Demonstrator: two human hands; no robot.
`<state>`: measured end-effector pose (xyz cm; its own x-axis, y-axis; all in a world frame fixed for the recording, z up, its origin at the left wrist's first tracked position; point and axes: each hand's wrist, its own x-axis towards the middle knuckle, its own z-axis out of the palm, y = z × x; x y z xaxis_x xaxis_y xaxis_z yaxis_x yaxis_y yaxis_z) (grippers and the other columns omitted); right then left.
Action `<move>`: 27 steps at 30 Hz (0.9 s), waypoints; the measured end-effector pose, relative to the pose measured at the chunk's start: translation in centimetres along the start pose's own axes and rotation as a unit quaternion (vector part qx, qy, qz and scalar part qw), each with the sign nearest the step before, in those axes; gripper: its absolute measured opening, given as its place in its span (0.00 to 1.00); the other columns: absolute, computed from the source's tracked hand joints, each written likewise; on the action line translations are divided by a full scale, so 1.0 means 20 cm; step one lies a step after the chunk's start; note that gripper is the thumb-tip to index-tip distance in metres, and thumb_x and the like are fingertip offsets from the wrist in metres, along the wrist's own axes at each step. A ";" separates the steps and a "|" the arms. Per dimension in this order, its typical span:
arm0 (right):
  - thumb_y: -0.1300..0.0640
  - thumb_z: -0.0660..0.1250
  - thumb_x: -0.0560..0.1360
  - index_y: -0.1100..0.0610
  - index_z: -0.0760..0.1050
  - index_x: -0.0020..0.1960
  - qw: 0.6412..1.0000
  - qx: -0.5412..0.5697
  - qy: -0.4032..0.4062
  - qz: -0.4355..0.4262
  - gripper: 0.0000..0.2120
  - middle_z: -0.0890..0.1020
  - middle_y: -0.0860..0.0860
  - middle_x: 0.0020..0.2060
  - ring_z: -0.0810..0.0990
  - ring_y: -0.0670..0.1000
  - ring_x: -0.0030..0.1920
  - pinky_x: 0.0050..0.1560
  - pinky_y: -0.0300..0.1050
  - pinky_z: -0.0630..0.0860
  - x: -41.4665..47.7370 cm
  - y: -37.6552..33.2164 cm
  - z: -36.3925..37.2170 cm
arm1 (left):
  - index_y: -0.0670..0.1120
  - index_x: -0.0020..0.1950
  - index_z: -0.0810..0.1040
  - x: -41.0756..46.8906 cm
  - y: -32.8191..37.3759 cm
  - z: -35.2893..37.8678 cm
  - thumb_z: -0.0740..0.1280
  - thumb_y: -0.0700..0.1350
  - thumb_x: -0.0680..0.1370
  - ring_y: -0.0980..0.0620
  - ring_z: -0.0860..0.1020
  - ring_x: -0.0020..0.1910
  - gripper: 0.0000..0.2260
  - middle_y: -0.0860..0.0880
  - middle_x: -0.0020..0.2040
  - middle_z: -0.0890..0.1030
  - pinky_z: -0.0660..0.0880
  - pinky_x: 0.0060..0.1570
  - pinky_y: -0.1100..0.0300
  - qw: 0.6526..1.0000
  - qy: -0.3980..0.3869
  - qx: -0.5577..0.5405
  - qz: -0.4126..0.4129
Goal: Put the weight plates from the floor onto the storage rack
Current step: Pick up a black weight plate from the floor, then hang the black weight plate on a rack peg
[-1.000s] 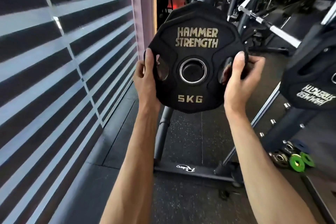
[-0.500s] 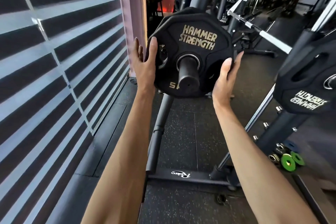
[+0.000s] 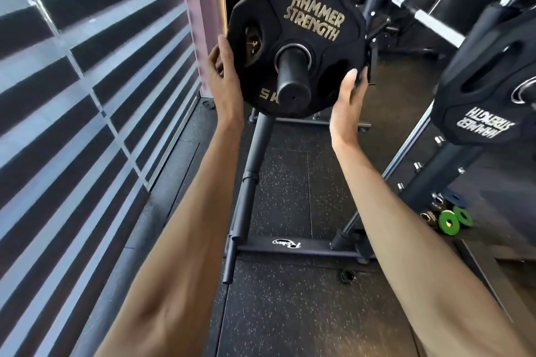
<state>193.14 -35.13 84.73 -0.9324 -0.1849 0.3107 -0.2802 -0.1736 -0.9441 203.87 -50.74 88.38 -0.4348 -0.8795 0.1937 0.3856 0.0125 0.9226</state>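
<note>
A black 5 kg weight plate (image 3: pixel 313 20) with gold "Hammer Strength" lettering hangs on a black rack peg (image 3: pixel 293 78) that sticks out through its centre hole. My left hand (image 3: pixel 224 75) lies along the plate's left rim with fingers nearly straight. My right hand (image 3: pixel 349 95) touches the lower right rim with straight fingers. Neither hand curls round the plate. A second plate seems to sit behind it on the same peg.
A larger black plate (image 3: pixel 487 90) hangs on a peg at the right. The rack's base frame (image 3: pixel 298 246) and an angled post (image 3: pixel 246 191) stand on the speckled rubber floor. Small green plates (image 3: pixel 454 219) lie low right. A window blind (image 3: pixel 72 95) fills the left; a barbell (image 3: pixel 412 9) lies behind.
The plate went from held in front of the peg to slid well back along it. Both hands let go of their grip and now rest flat against the rim.
</note>
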 end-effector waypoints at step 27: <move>0.49 0.61 0.79 0.56 0.75 0.51 0.817 -0.242 0.106 0.512 0.11 0.86 0.57 0.45 0.86 0.55 0.43 0.41 0.50 0.82 -1.05 0.84 -3.04 | 0.40 0.58 0.74 -2.68 -1.60 1.27 0.59 0.46 0.82 0.47 0.79 0.35 0.11 0.44 0.39 0.79 0.75 0.45 0.53 0.627 -0.427 0.445 -0.477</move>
<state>194.18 24.62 55.68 -0.7387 0.1877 -0.6474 0.6625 0.3794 -0.6459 194.22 8.07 56.98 -0.5458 -0.1193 -0.8294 -0.8218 0.2696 0.5020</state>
